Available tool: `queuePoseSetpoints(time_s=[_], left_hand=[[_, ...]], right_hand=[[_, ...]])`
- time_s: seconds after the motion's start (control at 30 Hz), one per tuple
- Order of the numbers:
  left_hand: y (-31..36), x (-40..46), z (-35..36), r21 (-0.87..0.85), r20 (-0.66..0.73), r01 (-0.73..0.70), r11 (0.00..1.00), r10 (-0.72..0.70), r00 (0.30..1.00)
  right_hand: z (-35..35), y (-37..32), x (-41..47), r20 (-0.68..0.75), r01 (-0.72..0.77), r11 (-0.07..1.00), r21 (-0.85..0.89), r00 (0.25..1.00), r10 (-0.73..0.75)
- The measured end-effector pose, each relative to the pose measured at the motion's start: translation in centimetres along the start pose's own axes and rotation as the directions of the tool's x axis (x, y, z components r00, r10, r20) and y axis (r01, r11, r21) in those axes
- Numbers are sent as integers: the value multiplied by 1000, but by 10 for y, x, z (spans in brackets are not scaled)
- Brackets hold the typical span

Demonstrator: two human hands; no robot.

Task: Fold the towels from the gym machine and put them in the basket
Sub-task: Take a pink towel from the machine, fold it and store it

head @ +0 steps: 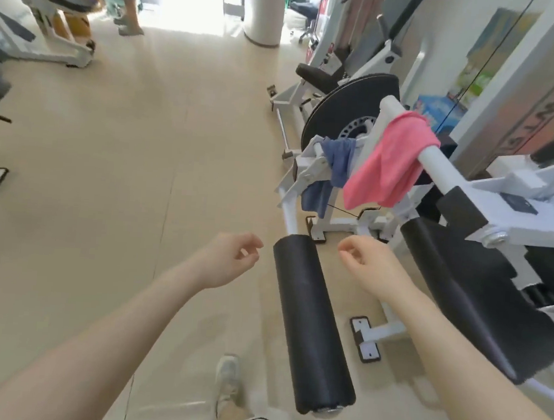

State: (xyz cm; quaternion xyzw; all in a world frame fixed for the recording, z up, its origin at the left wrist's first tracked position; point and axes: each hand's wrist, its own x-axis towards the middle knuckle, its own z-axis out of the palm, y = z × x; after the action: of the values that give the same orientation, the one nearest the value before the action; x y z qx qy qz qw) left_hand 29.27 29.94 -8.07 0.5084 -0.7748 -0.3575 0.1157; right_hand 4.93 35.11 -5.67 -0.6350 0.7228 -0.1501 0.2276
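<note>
Shoe (227, 376): pale, on the beige floor (107, 163) at the bottom edge, blurred
Left hand (232, 256): out in front, fingers loosely curled, holding nothing
Right hand (362, 264): the same, loosely curled and empty, just past the near end of a black pad
Black pads (313, 325): two padded rolls on the white machine (517, 209), one between the hands, the other to the right
Pink towel (388, 165): draped over a white bar (438, 163) of the machine, hanging unfolded, beyond the right hand and apart from it
Blue towel (333, 174): hung on the frame left of the pink one, also unfolded, in front of a black weight plate (346, 106)
Basket: not in view (I cannot tell where it stands)
Progress: by my judgement at the very start; both towels on the machine, none folded, none put away, neither hand touching cloth
Left to do: take each towel, fold it, carry it to the basket
Writing: a small dark label on the frame at right and coloured boxes by the wall, all too blurred to read
Far end: other machines and a person's legs near the bright doorway
</note>
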Motion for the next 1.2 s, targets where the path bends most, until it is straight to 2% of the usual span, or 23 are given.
queuePoseSetpoints(time_s=[0.13,0.27,0.37,0.47,0.53,0.6,0.7,0.77,0.8,0.9,1.0,1.1,1.2], left_hand=[[-15,90,-37,84,49,-78,993,74,996],[-7,192,-76,118,115,-184,976,171,979],[9,263,-98,173,214,-308,936,270,939],[32,323,-106,153,265,-440,885,393,881],[54,359,-102,123,299,-549,827,497,815],[81,394,-91,140,371,-687,713,606,704],[124,437,-71,263,494,-864,428,710,502],[146,455,-61,345,503,-907,239,769,394],[154,462,-57,361,495,-913,192,790,362],[166,479,-48,302,566,-945,126,773,285],[165,494,-45,233,643,-971,60,740,200],[163,502,-46,155,651,-983,98,739,176],[162,507,-46,47,679,-989,142,722,135]], right_hand=[[-1,-4,87,-129,-7,997,75,991,16],[-16,-9,186,-284,-58,975,215,951,119],[-43,-14,240,-373,-82,978,194,915,151],[-75,-12,267,-589,-119,990,71,797,138],[-95,-2,273,-713,-263,965,2,676,186],[-109,11,274,-764,-457,889,-26,583,278],[-126,31,278,-725,-701,712,-36,509,464],[-135,38,284,-657,-777,629,18,465,594],[-138,40,286,-613,-786,614,68,453,648],[-138,48,293,-497,-757,644,109,520,695],[-131,52,297,-484,-737,671,81,560,672],[-135,49,298,-478,-756,655,7,572,666],[-148,34,305,-485,-811,560,-167,562,670]])
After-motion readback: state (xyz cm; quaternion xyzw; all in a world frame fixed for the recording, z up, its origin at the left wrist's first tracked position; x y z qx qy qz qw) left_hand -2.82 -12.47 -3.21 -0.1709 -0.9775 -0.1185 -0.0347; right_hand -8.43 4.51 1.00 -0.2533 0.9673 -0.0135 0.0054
